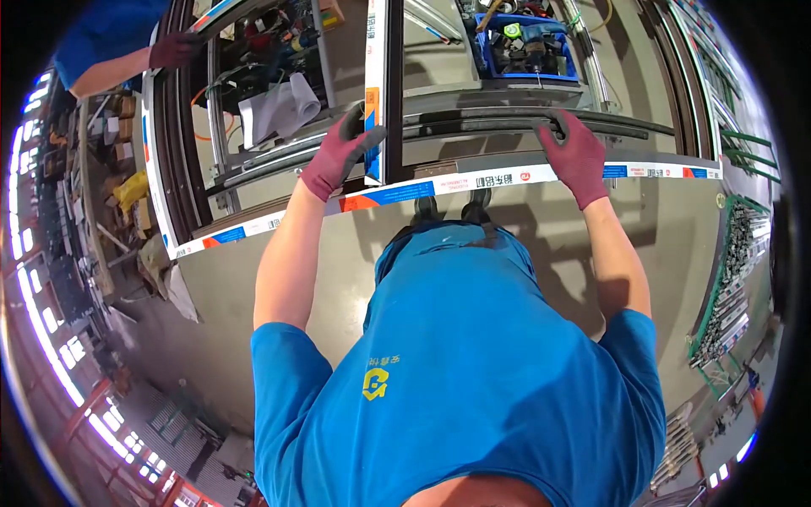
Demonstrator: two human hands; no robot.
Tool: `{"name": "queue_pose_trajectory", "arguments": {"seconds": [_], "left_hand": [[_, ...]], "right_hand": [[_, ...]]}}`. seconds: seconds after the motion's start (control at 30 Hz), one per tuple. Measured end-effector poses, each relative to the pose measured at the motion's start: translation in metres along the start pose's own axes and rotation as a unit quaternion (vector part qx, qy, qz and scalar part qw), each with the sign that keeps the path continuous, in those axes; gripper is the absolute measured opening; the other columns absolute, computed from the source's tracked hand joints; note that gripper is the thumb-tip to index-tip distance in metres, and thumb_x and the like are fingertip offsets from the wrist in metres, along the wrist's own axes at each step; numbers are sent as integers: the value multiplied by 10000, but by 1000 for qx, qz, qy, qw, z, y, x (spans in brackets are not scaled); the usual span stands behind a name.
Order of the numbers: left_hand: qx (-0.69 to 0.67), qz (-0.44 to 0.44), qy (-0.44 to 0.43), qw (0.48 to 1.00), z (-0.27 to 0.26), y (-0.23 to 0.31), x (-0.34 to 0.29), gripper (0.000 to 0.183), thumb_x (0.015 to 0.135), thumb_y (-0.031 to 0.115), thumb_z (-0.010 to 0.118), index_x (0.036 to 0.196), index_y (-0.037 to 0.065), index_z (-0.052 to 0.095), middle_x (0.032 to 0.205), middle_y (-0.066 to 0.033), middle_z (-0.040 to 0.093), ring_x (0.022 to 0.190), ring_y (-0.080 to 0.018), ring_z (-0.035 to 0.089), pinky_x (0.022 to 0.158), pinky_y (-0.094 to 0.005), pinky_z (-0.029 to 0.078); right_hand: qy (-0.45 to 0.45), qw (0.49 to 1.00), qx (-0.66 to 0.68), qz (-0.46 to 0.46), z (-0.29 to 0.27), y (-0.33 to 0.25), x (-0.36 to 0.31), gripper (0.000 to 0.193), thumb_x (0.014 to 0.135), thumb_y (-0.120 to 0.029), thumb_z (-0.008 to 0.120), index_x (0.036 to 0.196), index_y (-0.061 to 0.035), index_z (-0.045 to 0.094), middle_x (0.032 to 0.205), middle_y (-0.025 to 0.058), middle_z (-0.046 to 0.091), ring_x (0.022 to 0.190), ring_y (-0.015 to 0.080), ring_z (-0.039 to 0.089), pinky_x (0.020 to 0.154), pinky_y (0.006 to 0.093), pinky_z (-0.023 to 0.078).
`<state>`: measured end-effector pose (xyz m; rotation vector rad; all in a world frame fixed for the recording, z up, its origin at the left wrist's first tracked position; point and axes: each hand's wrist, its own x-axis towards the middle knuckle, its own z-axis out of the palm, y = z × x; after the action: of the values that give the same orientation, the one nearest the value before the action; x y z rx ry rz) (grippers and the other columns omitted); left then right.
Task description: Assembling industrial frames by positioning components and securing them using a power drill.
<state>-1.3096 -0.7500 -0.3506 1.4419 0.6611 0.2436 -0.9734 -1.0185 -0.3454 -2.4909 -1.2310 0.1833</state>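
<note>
A large metal window frame (448, 184) with dark profiles and white, blue and orange protective film lies in front of me. My left hand (342, 154), in a maroon glove with dark fingers, is closed around the upright crossbar (374, 93) close to where it meets the near rail. The thumb lies against the crossbar's film. My right hand (574, 156), gloved alike, reaches over the near rail farther right. Its fingers curl together at the inner edge, beside a long dark strip (481, 125); what they pinch is hidden.
Beneath the frame's opening sits a blue crate (528, 51) of tools. A curled white sheet (279, 108) is left of it. At the upper left a co-worker's gloved hand (176, 51) touches the frame. A shelf (106, 194) stands left, a green-edged rack of profiles (731, 283) right.
</note>
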Motion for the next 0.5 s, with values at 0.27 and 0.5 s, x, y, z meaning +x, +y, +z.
{"name": "queue_pose_trajectory", "arguments": {"seconds": [0.27, 0.5], "left_hand": [[31, -58, -21, 998, -11, -1, -1, 659, 1025, 338, 731, 1541, -1, 499, 1406, -47, 617, 1266, -141, 536, 1122, -327, 415], [16, -25, 2, 1000, -8, -4, -2, 683, 1010, 375, 762, 1537, 22, 510, 1350, -36, 635, 1202, -133, 567, 1080, -318, 451]], "right_hand": [[3, 1000, 2, -4, -10, -12, -1, 528, 945, -467, 730, 1312, -88, 709, 1215, 136, 763, 1117, 353, 721, 946, 434, 564], [40, 999, -21, -25, 8, 10, -3, 577, 942, -482, 725, 1331, -57, 695, 1242, 162, 751, 1132, 359, 716, 958, 436, 559]]}}
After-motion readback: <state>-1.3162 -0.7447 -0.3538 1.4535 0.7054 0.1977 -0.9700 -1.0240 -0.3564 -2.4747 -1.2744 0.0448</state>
